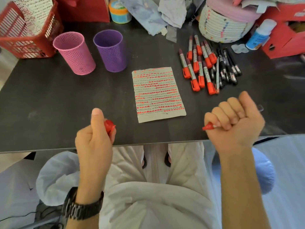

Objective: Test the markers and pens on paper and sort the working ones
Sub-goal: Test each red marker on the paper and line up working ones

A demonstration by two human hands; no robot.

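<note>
While my left hand [94, 134] keeps a closed grip on a red cap [109, 126], my right hand [234, 123] fists a marker [209, 126] (red tip showing) above the counter [66, 100], near the scribbled paper [158, 94].

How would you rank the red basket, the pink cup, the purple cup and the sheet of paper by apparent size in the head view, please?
1. red basket, though partly cut off by the frame
2. sheet of paper
3. pink cup and purple cup: they look alike, so no ranking between them.
</note>
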